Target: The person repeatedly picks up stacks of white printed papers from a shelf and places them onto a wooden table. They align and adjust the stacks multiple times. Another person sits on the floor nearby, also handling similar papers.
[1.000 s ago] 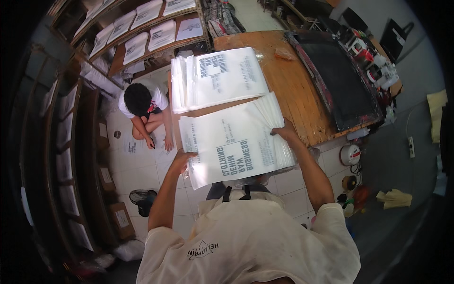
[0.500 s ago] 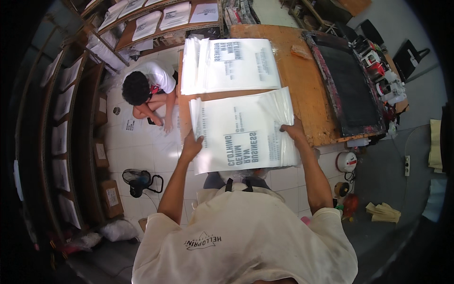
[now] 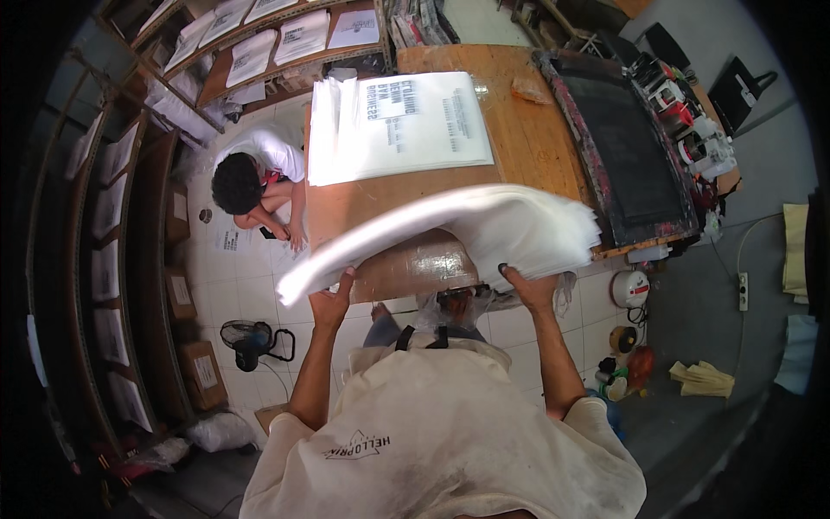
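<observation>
A stack of thin white plastic sheets [image 3: 450,212] is lifted off the near end of the wooden table, arched upward and blurred by motion. My left hand [image 3: 333,301] is closed on its near left edge, thumb on the inside of the bend. Over at the near right part, my right hand [image 3: 529,290] grips the same stack, thumb showing. Most of the fingers are hidden behind the sheets. Beyond it, a second pile of white printed sheets [image 3: 424,147] lies flat on the wooden table [image 3: 532,147].
A dark printing screen [image 3: 622,156] lies on the table's right, with bottles and tubs [image 3: 692,138] beyond it. Another person [image 3: 264,164] sits on the floor at left. Shelves [image 3: 143,285] line the left side; a fan [image 3: 246,342] stands on the tiles.
The held stack lay nearly flat, print facing up; now it is bent into a high arch, with its printed face out of sight. Both hands have moved slightly nearer to me.
</observation>
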`<action>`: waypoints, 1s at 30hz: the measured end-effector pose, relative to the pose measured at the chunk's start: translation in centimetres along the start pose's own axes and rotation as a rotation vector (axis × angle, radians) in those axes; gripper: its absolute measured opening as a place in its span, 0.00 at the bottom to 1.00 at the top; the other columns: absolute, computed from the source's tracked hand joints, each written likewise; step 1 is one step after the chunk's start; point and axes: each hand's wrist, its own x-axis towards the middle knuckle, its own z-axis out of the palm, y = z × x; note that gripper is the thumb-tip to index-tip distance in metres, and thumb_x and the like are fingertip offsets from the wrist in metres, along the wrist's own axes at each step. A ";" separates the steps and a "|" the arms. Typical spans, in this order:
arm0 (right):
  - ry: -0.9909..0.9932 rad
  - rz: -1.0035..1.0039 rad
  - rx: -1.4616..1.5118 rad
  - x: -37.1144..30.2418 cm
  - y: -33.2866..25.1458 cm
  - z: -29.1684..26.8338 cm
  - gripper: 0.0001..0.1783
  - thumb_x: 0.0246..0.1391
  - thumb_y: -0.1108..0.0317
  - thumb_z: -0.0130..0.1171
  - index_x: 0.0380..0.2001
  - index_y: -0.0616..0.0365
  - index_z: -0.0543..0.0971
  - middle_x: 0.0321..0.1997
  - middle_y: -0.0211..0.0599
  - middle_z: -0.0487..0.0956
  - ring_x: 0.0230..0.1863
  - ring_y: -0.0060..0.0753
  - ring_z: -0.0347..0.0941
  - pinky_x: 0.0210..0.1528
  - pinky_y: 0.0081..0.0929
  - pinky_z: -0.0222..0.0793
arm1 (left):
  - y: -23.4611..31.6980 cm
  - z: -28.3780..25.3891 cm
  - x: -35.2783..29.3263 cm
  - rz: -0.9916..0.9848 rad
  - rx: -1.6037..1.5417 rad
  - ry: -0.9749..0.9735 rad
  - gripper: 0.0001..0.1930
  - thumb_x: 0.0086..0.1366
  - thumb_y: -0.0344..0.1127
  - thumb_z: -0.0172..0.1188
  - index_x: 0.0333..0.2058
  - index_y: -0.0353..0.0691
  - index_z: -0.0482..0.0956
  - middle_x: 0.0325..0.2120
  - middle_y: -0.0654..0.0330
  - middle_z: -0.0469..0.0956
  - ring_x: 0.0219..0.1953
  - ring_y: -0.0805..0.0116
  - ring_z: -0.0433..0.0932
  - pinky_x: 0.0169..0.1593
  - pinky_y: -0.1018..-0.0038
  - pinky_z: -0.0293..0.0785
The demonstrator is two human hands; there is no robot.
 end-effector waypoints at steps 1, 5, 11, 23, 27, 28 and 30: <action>0.076 0.017 0.011 -0.2 1.4 0.6 0.35 0.40 0.72 0.74 0.53 0.68 0.71 0.50 0.46 0.78 0.48 0.40 0.77 0.52 0.34 0.72 | -0.1 0.6 0.7 0.017 0.000 -0.098 0.19 0.67 0.29 0.58 0.55 0.31 0.68 0.44 0.54 0.78 0.47 0.68 0.76 0.54 0.72 0.72; 0.201 -0.021 -0.018 2.0 2.1 0.7 0.28 0.43 0.72 0.71 0.49 0.68 0.74 0.45 0.47 0.80 0.45 0.38 0.78 0.49 0.34 0.73 | -1.8 0.5 1.9 -0.276 -0.292 -0.236 0.16 0.64 0.28 0.58 0.50 0.32 0.75 0.44 0.56 0.79 0.45 0.71 0.77 0.51 0.75 0.74; 0.056 0.068 -0.097 7.0 -3.1 -2.0 0.31 0.37 0.75 0.67 0.50 0.69 0.74 0.43 0.46 0.81 0.44 0.38 0.79 0.48 0.32 0.73 | -2.7 -3.0 5.8 -0.256 -0.060 -0.315 0.18 0.58 0.27 0.66 0.47 0.31 0.79 0.42 0.56 0.82 0.41 0.69 0.80 0.48 0.72 0.76; -0.192 0.711 -0.073 10.7 8.1 -0.7 0.36 0.28 0.80 0.64 0.51 0.71 0.75 0.45 0.52 0.81 0.42 0.47 0.80 0.46 0.37 0.77 | -7.6 1.7 5.9 -0.836 -0.349 -0.278 0.20 0.66 0.35 0.63 0.52 0.28 0.75 0.43 0.52 0.81 0.42 0.65 0.82 0.46 0.68 0.79; -0.219 0.759 -0.057 10.9 5.6 -0.2 0.38 0.29 0.82 0.64 0.53 0.70 0.74 0.45 0.52 0.81 0.42 0.48 0.80 0.46 0.37 0.78 | -8.6 -0.1 3.1 -1.064 -0.481 -0.161 0.20 0.69 0.35 0.57 0.55 0.30 0.70 0.40 0.49 0.81 0.41 0.55 0.82 0.50 0.65 0.77; -0.216 0.777 -0.058 10.8 5.2 -0.3 0.39 0.29 0.82 0.64 0.54 0.70 0.73 0.45 0.52 0.81 0.42 0.48 0.80 0.46 0.37 0.78 | -8.4 0.2 2.2 -0.872 -0.158 -0.205 0.19 0.69 0.33 0.55 0.55 0.30 0.69 0.41 0.45 0.80 0.42 0.51 0.81 0.50 0.63 0.76; -0.250 0.776 -0.089 11.1 5.4 -0.5 0.37 0.32 0.79 0.65 0.54 0.69 0.73 0.45 0.53 0.80 0.40 0.48 0.80 0.42 0.41 0.80 | -7.6 1.9 0.4 -0.448 0.464 -0.272 0.18 0.69 0.30 0.51 0.56 0.30 0.67 0.43 0.38 0.78 0.45 0.41 0.80 0.49 0.59 0.75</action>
